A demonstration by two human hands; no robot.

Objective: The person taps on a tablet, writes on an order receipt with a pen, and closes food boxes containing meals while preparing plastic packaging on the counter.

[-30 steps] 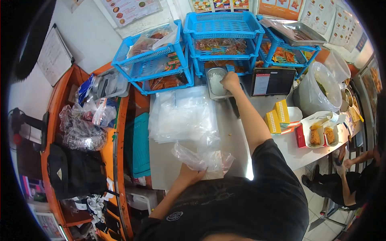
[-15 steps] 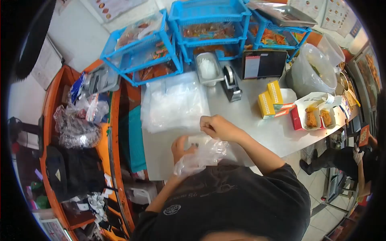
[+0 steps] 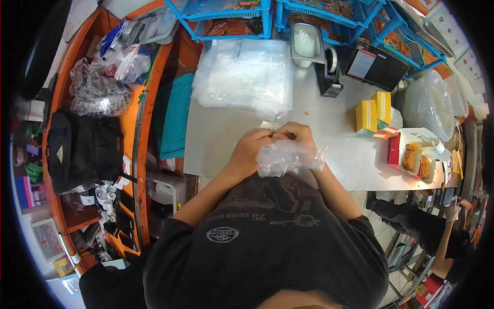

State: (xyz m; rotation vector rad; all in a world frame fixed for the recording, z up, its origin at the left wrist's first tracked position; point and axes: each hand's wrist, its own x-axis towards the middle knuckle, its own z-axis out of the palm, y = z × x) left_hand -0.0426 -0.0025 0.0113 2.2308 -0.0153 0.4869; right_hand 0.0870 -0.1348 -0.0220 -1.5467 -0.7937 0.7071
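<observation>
My left hand (image 3: 250,149) and my right hand (image 3: 299,135) meet over the front part of the metal table, fingers pinched close together. Between and below them hangs a crumpled clear plastic bag (image 3: 283,158), its gathered top held at my fingertips. A small white piece (image 3: 267,125) pokes out just beyond my fingers; what it is I cannot make out. Just past my hands lies a stack of flat clear plastic bags (image 3: 242,77).
A tape dispenser (image 3: 330,77) stands beside a metal container of white sticks (image 3: 305,44). To the right are yellow boxes (image 3: 367,117), an open box of fried food (image 3: 411,154) and a bag-lined tub (image 3: 427,103). Blue racks (image 3: 236,26) line the back. Another person (image 3: 427,221) stands at right.
My two hands have come together at the bag's top, where they were apart before. The bag now hangs beneath both. My view has tilted downward.
</observation>
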